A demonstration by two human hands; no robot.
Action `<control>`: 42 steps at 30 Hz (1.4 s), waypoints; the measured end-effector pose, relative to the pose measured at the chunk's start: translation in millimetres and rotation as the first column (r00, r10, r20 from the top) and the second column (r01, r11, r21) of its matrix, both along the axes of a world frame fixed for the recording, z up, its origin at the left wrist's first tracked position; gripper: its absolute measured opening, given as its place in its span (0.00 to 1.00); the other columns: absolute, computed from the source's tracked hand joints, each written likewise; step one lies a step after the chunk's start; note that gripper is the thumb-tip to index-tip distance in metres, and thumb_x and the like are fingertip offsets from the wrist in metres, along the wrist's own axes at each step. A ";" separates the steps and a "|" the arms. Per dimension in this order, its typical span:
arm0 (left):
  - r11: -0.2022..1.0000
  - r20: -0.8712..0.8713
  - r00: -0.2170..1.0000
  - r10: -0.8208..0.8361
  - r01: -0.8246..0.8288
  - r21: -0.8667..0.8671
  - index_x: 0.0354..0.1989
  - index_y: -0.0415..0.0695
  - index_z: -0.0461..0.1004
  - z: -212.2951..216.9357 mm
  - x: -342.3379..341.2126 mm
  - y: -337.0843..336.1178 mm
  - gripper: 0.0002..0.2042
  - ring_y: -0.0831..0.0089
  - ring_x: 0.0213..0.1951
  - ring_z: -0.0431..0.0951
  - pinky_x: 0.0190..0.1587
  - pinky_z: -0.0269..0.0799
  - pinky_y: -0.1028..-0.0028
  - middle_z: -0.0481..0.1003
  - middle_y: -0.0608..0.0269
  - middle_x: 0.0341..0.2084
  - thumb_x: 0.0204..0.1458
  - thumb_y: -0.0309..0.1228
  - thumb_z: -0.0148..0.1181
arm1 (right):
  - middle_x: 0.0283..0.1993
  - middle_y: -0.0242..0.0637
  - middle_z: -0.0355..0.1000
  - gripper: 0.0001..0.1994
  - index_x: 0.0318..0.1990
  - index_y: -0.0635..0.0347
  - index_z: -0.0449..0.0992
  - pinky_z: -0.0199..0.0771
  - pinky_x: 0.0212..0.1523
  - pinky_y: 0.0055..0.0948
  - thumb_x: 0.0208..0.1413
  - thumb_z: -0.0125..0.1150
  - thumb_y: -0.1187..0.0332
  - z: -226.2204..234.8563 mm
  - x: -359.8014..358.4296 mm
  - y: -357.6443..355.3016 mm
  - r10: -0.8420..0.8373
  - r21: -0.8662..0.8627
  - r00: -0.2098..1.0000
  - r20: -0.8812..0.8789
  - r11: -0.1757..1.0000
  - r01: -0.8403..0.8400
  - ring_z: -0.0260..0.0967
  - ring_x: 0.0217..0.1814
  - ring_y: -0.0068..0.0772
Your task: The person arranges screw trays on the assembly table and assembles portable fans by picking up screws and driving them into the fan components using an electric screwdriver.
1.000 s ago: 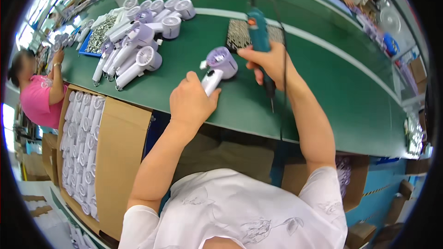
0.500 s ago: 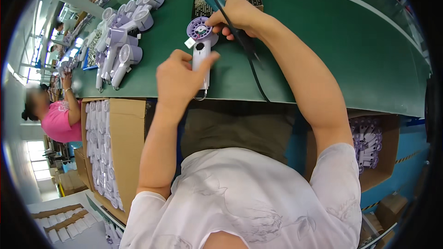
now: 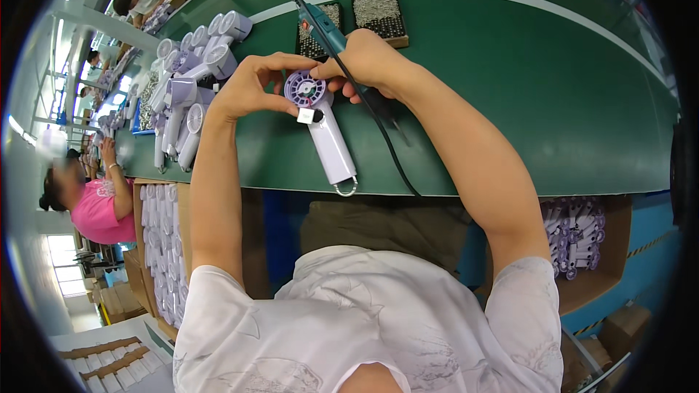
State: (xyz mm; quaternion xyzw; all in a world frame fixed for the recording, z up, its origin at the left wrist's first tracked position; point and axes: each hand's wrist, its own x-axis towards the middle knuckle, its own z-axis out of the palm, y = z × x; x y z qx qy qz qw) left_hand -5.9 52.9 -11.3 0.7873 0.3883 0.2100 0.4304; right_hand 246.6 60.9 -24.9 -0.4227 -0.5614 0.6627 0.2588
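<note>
Your left hand pinches the little fan near the table's front edge, your right hand grips the screwdriver; its tip could slip off.

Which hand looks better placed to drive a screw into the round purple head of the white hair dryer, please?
Right. The right hand already grips the teal electric screwdriver beside the white hair dryer's round purple head, while the left hand steadies that head.

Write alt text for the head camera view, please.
Both hands, left hand and right hand, hold a white and lilac hair dryer over a green workbench; the right also grips a teal electric screwdriver.
</note>
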 end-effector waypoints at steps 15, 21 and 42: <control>0.981 -0.037 0.986 -0.165 0.168 0.097 0.50 0.45 0.82 -0.9 -4.2 12.6 0.31 0.76 0.36 0.76 0.34 0.68 0.76 0.80 0.68 0.38 0.31 0.36 0.82 | 0.23 0.35 0.72 0.16 0.35 0.66 0.77 0.63 0.12 0.27 0.52 0.76 0.62 38.4 -11.0 -8.1 -0.228 0.152 0.943 0.240 0.969 0.196 0.65 0.12 0.23; 0.988 0.059 0.988 -0.146 0.142 0.063 0.49 0.40 0.80 -12.2 -7.8 24.7 0.33 0.78 0.34 0.78 0.31 0.67 0.76 0.82 0.64 0.34 0.31 0.39 0.84 | 0.20 0.36 0.69 0.15 0.38 0.68 0.74 0.67 0.15 0.30 0.68 0.58 0.61 82.2 -11.9 21.7 -0.186 0.465 0.788 -0.587 0.719 0.516 0.66 0.13 0.27; 0.988 0.184 0.977 -0.109 0.086 0.129 0.47 0.45 0.82 -32.9 -8.4 26.3 0.29 0.78 0.27 0.68 0.27 0.63 0.77 0.78 0.71 0.29 0.31 0.33 0.81 | 0.20 0.37 0.66 0.16 0.44 0.67 0.73 0.67 0.16 0.33 0.71 0.47 0.61 17.4 -49.7 61.0 -0.151 0.570 0.818 -0.555 0.648 0.506 0.61 0.14 0.28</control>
